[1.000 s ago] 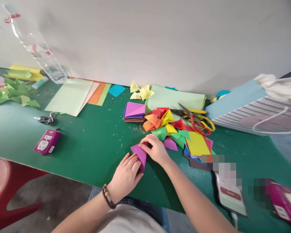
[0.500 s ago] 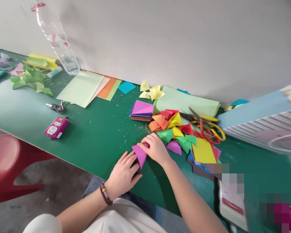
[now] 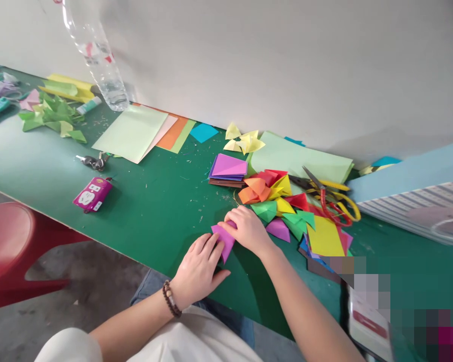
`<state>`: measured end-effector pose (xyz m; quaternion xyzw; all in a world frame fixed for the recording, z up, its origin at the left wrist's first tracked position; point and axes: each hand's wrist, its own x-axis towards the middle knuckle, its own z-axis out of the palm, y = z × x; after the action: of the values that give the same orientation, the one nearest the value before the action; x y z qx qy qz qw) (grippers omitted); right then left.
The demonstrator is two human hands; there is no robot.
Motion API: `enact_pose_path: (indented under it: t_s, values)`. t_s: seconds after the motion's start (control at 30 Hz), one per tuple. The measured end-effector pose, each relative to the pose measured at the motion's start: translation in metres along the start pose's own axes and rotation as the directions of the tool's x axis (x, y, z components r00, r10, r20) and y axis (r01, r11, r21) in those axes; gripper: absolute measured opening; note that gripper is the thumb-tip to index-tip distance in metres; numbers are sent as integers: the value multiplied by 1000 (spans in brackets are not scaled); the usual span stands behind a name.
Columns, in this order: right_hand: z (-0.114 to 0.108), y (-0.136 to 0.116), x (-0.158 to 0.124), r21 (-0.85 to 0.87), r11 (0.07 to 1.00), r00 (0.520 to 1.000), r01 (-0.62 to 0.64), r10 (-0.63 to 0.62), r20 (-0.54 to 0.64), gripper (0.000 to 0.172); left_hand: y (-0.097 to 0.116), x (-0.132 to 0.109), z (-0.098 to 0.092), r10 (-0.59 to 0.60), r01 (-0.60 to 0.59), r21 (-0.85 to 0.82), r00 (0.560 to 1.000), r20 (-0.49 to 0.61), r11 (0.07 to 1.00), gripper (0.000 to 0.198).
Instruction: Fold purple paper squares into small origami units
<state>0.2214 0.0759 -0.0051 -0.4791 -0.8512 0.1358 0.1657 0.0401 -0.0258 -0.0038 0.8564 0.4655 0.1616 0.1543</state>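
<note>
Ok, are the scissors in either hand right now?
No, the left hand and right hand are both on the folded purple paper, while the scissors lie off to the right, away from both hands.

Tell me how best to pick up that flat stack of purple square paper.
Pinch the near edge of the flat stack of purple square paper from the front, over the bare green tabletop. It lies flat, so lift that edge first; its right side sits beside a pale green paper sheet.
</note>
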Motion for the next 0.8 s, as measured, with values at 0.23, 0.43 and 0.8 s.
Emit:
enact_pose_path:
  t_s: [0.23,0.43,0.8]
  values:
    - [-1,2,3,-29,999,999,33,-32,27,26,-3,0,0,5,-5,-6,1000,1,1000,61]
    - [-3,0,4,-17,1000,998,13,-12,63,26,-5,1,0,18,-17,-31,1000,4,999,61]
    - [-2,-1,4,-41,999,999,13,-11,48,28,-8,3,-1,49,-47,-50,998,42,998,64]
